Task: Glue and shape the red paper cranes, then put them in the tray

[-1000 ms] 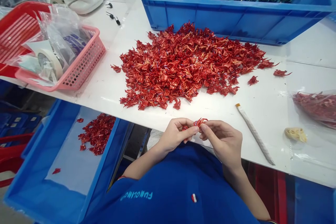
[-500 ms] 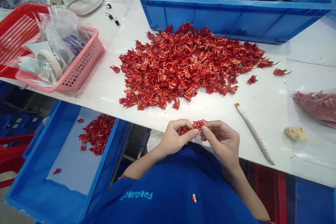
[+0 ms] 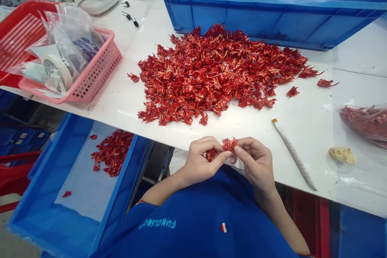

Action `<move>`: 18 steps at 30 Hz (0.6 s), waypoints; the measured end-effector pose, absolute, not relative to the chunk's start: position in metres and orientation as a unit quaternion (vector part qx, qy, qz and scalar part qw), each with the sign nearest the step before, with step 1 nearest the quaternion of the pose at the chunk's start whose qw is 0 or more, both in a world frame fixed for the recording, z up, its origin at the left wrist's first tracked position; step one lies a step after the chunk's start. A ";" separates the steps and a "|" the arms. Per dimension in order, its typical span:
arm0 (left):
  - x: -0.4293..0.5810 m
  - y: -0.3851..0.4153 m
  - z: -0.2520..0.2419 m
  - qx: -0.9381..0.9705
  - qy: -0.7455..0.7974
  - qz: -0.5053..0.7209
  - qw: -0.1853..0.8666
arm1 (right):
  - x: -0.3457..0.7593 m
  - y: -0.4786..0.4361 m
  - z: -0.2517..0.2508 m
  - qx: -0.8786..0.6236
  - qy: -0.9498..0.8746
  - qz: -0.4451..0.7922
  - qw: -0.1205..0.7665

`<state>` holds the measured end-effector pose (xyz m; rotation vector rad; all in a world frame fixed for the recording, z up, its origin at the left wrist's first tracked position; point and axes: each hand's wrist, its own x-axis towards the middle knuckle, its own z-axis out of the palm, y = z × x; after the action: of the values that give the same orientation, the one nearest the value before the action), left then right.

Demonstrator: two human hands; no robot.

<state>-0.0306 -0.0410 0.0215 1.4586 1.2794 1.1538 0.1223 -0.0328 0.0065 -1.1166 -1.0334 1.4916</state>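
My left hand [image 3: 201,162] and my right hand [image 3: 256,162] meet at the near edge of the white table [image 3: 305,117], both pinched on one small red folded ribbon piece [image 3: 228,144]. A second bit of red shows under my left fingers. Just beyond lies a big heap of the same red ribbon pieces [image 3: 214,72]. Below the table on my left, a blue bin [image 3: 39,205] holds a smaller pile of red pieces [image 3: 111,152].
A blue crate of dark green pieces [image 3: 272,4] stands at the back. A pink basket [image 3: 90,76] with plastic bags and tape sits left, beside a red basket [image 3: 18,36]. A wrapped stick [image 3: 293,154], a beige scrap [image 3: 341,155] and a bag of red pieces [image 3: 365,123] lie right.
My hands have kept pinching the red piece and shifted it slightly between the fingers. The view has tilted a little. Nothing else moved.
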 end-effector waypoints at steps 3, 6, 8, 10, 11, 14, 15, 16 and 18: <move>-0.032 -0.040 0.021 0.567 0.512 0.477 0.435 | 0.122 -0.033 0.009 -0.467 -0.435 0.597 0.486; -0.033 -0.037 0.020 0.542 0.524 0.479 0.450 | 0.123 -0.034 0.015 -0.489 -0.479 0.556 0.472; -0.034 -0.035 0.018 0.517 0.528 0.467 0.486 | 0.128 -0.032 0.016 -0.504 -0.535 0.509 0.449; -0.035 -0.033 0.015 0.478 0.524 0.455 0.538 | 0.140 -0.028 0.014 -0.535 -0.591 0.416 0.437; -0.035 -0.032 0.013 0.454 0.523 0.452 0.562 | 0.150 -0.026 0.010 -0.560 -0.614 0.347 0.436; -0.035 -0.030 0.007 0.390 0.527 0.457 0.601 | 0.186 -0.018 -0.007 -0.648 -0.648 0.058 0.396; -0.035 -0.030 0.005 0.376 0.528 0.462 0.606 | 0.199 -0.016 -0.014 -0.666 -0.656 -0.018 0.354; -0.035 -0.030 0.003 0.365 0.527 0.467 0.610 | 0.210 -0.015 -0.020 -0.674 -0.660 -0.069 0.324; -0.035 -0.030 0.000 0.349 0.523 0.475 0.616 | 0.228 -0.014 -0.028 -0.673 -0.672 -0.105 0.291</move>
<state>-0.0355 -0.0295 -0.0001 0.8046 1.2048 1.0929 0.2284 -0.0144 -0.0284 -1.7947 -1.7902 -0.2787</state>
